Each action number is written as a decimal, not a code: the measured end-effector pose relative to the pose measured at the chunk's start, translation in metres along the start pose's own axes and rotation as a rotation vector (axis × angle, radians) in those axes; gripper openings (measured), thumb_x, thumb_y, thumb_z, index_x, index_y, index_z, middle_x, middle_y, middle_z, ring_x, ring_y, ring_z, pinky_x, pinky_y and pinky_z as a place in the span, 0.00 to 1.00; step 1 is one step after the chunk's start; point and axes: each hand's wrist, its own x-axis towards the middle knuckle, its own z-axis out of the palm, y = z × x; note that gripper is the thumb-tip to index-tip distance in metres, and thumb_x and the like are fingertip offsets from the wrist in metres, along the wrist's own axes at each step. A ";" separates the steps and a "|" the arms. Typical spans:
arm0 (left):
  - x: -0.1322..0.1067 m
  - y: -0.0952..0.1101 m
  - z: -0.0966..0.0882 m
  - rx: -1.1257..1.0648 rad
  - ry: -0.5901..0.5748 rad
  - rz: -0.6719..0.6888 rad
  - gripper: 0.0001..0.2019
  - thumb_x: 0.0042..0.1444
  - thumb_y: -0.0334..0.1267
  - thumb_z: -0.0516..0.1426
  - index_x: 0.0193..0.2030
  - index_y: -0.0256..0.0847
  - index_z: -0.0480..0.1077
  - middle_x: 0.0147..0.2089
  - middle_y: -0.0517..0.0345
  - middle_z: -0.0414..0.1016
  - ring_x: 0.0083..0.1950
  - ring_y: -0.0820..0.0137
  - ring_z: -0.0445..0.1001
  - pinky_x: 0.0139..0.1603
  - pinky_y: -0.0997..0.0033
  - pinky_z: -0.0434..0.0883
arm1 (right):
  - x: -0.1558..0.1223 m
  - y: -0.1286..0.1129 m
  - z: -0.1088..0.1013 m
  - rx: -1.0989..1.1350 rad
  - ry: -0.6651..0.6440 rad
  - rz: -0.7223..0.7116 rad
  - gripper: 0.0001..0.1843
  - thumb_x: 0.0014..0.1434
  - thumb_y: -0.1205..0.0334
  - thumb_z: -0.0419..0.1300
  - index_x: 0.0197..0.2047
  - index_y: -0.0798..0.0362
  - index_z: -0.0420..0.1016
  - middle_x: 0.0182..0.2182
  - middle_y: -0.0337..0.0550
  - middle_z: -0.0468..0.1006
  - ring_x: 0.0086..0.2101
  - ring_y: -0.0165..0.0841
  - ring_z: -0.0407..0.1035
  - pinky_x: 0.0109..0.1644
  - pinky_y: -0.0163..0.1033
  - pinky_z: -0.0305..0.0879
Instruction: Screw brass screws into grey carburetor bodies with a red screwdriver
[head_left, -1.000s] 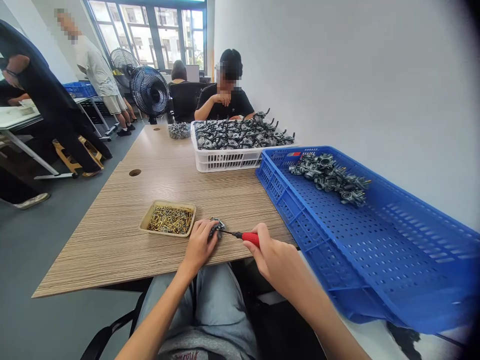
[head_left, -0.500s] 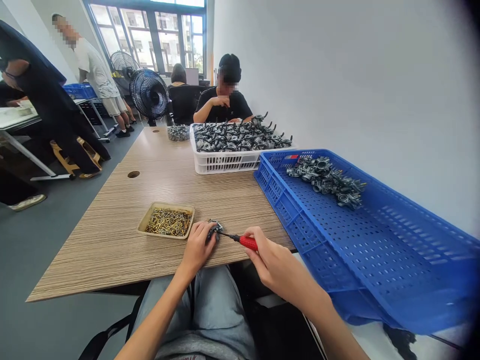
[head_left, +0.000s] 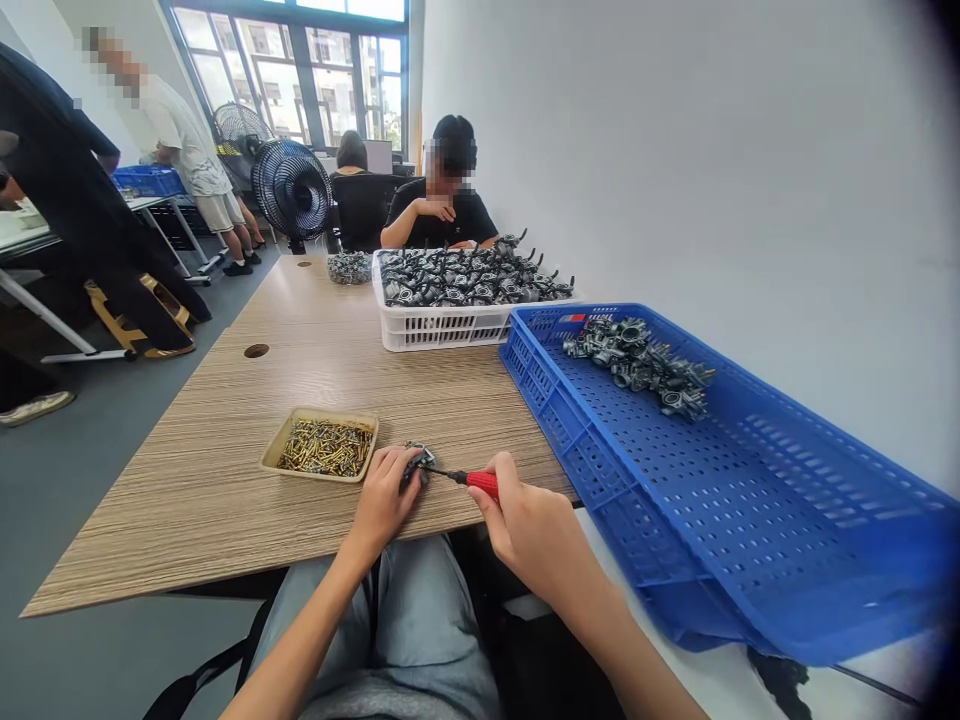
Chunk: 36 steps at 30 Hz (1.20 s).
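My left hand [head_left: 386,495] is closed around a small grey metal casting [head_left: 421,458], pressing it against the table near the front edge. The fingers hide much of the part. In my right hand [head_left: 525,515] is a red-handled screwdriver [head_left: 480,484], gripped by its handle. Its dark shaft points left, and the tip meets the casting; the exact contact spot is too small to make out. Just left of my left hand stands a beige tray [head_left: 268,462] full of brass-coloured screws [head_left: 322,446].
A blue perforated crate [head_left: 645,560] on the right contains a heap of grey castings [head_left: 637,365]. Behind it a white basket [head_left: 420,330] is piled with similar parts. A clear container [head_left: 349,267] stands farther back. Across the table sits a person [head_left: 442,205]; a fan [head_left: 292,190] is beyond.
The view has shifted slightly, so the table items appear a little farther left. Both hands keep their hold on the casting and screwdriver.
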 end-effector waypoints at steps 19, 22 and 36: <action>0.000 0.001 -0.001 0.009 0.002 -0.001 0.15 0.66 0.32 0.55 0.58 0.44 0.68 0.54 0.53 0.76 0.57 0.60 0.70 0.60 0.57 0.70 | 0.004 0.008 -0.001 0.027 -0.010 0.029 0.08 0.74 0.56 0.48 0.47 0.50 0.60 0.33 0.42 0.81 0.32 0.42 0.78 0.29 0.38 0.52; 0.001 0.001 -0.001 0.010 0.009 -0.001 0.15 0.66 0.32 0.55 0.58 0.44 0.68 0.53 0.52 0.76 0.56 0.61 0.70 0.60 0.57 0.70 | 0.003 0.007 -0.001 0.026 0.001 0.011 0.08 0.74 0.55 0.48 0.48 0.50 0.60 0.34 0.42 0.81 0.32 0.42 0.78 0.28 0.38 0.51; -0.001 -0.002 0.002 0.004 0.013 0.004 0.16 0.66 0.32 0.55 0.59 0.45 0.67 0.53 0.53 0.76 0.56 0.61 0.70 0.60 0.56 0.70 | 0.003 0.008 0.004 0.184 0.019 -0.136 0.07 0.73 0.62 0.48 0.52 0.49 0.58 0.41 0.42 0.82 0.37 0.38 0.78 0.32 0.36 0.56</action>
